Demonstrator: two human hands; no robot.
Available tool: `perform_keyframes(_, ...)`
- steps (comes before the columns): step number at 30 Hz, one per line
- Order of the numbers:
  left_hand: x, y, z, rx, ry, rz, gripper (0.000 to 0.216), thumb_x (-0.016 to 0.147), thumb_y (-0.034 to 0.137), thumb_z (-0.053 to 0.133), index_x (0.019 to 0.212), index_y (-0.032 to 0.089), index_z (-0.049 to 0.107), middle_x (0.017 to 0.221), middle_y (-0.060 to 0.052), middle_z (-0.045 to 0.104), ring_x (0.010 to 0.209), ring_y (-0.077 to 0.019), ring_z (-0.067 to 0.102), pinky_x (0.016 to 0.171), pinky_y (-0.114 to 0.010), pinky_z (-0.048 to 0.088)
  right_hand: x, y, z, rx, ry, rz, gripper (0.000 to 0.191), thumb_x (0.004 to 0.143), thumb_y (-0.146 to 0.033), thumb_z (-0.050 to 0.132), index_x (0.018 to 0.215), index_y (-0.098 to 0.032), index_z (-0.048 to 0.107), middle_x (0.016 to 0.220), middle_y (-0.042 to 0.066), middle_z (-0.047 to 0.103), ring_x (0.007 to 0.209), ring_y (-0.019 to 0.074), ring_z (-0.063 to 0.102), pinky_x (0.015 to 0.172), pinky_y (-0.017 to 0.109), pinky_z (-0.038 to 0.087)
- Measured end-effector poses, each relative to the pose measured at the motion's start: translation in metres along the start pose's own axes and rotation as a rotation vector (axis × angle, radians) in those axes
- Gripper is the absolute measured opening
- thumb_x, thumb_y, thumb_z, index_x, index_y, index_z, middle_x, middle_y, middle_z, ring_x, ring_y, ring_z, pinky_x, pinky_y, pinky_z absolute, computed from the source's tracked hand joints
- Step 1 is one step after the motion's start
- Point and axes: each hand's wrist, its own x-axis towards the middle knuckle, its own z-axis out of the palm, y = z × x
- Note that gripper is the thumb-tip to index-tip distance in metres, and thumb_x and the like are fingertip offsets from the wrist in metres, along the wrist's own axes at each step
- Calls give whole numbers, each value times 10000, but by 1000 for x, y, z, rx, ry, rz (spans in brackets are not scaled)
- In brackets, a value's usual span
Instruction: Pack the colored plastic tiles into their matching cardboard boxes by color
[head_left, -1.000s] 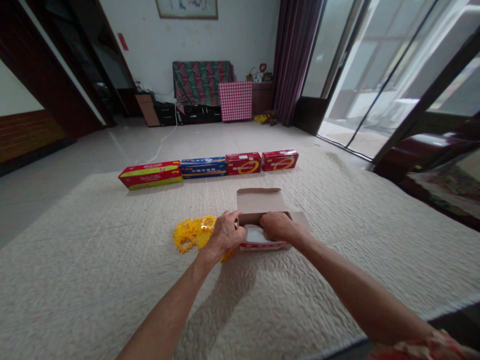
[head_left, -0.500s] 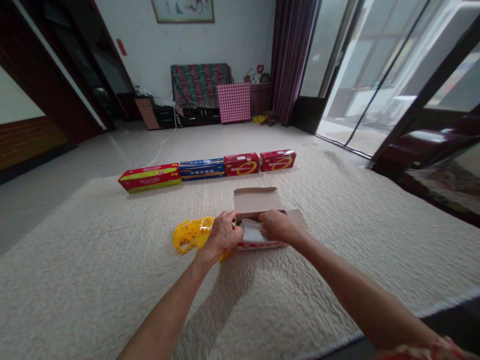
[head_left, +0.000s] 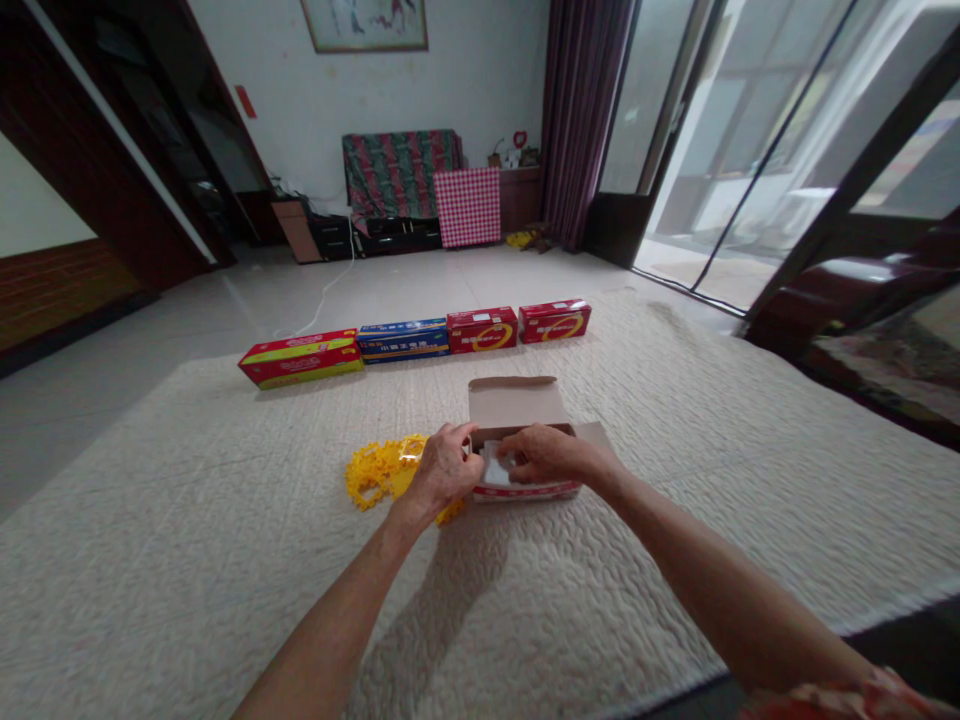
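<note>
An open red and white cardboard box (head_left: 517,402) lies on the cream quilted mat (head_left: 225,520), its lid flap folded back. My left hand (head_left: 442,468) grips the box's left end, fingers curled over the edge. My right hand (head_left: 547,452) reaches into the box, fingers closed on a white plastic bag (head_left: 497,470) inside it. A pile of yellow plastic pieces (head_left: 379,468) lies just left of my left hand.
Four closed boxes stand in a row at the mat's far edge: a long red one (head_left: 300,358), a blue one (head_left: 403,340) and two red ones (head_left: 482,329) (head_left: 554,319). Beyond is tiled floor, a covered cabinet and glass doors at right.
My right hand has slid leftward inside the box and now covers more of the white bag. My left hand has stayed at the box's left end.
</note>
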Motion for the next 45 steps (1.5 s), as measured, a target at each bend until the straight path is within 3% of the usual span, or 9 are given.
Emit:
perform_keyframes(12, 2, -3, 0, -59, 15, 7, 518, 655, 86, 553, 1147, 127, 714, 993, -109, 724, 658, -156, 612, 736, -302, 547, 2, 5, -2, 135, -25, -119, 292, 767, -163, 559, 974, -203, 761, 722, 3, 709, 559, 108, 534, 543, 231, 348)
perform_keyframes(14, 2, -7, -1, -96, 48, 7, 514, 660, 99, 556, 1149, 131, 711, 976, -98, 726, 640, -145, 608, 717, -287, 548, -15, 14, -5, 247, 178, -72, 288, 818, -198, 527, 994, -200, 755, 733, 2, 716, 574, 107, 559, 569, 226, 389)
perform_keyframes(19, 0, -25, -4, -142, 276, -63, 417, 737, 205, 534, 1100, 130, 724, 963, -95, 718, 653, -146, 620, 728, -292, 543, -68, 48, 0, 362, 1048, 350, 305, 860, -362, 530, 1010, -188, 730, 900, 70, 756, 766, 186, 670, 728, 315, 510)
perform_keyframes(21, -3, -34, -3, -168, 331, -144, 392, 765, 245, 518, 1074, 136, 733, 963, -101, 724, 724, -173, 650, 757, -306, 537, -80, 63, 11, 327, 1194, 547, 327, 840, -402, 539, 983, -178, 729, 885, 92, 751, 763, 214, 674, 746, 359, 521)
perform_keyframes(24, -6, -42, 1, -325, 267, -293, 399, 798, 304, 511, 1092, 144, 728, 832, -68, 719, 723, -182, 658, 692, -286, 521, -86, 77, 30, 440, 1109, 658, 369, 831, -467, 533, 933, -169, 726, 826, 98, 736, 700, 219, 672, 699, 366, 531)
perform_keyframes(28, -10, -34, 1, -614, 224, -387, 479, 792, 368, 545, 1168, 111, 694, 609, 21, 587, 523, -125, 534, 514, -229, 433, -79, 71, 43, 714, 1035, 550, 418, 840, -523, 549, 987, -163, 704, 794, 79, 715, 666, 203, 662, 586, 315, 515)
perform_keyframes(33, -15, -6, -6, -832, 288, -338, 480, 804, 405, 579, 1184, 127, 673, 811, -34, 697, 602, -117, 606, 553, -226, 489, -70, 36, 41, 857, 1078, 387, 393, 873, -501, 566, 1064, -173, 670, 834, 60, 723, 701, 186, 666, 653, 315, 540)
perform_keyframes(39, -15, 5, -3, -659, 126, -185, 329, 796, 297, 558, 1016, 132, 739, 841, -67, 745, 686, -146, 677, 649, -255, 537, -61, 13, 44, 566, 848, 201, 208, 892, -321, 526, 932, -205, 694, 902, 63, 746, 821, 201, 684, 762, 323, 522)
perform_keyframes(45, -4, 0, -2, -595, 176, -156, 347, 818, 293, 540, 1070, 142, 724, 822, -46, 739, 651, -137, 667, 638, -245, 541, -49, 33, 40, 471, 986, 308, 334, 808, -296, 556, 1113, -197, 645, 1121, 124, 689, 909, 237, 670, 779, 392, 546)
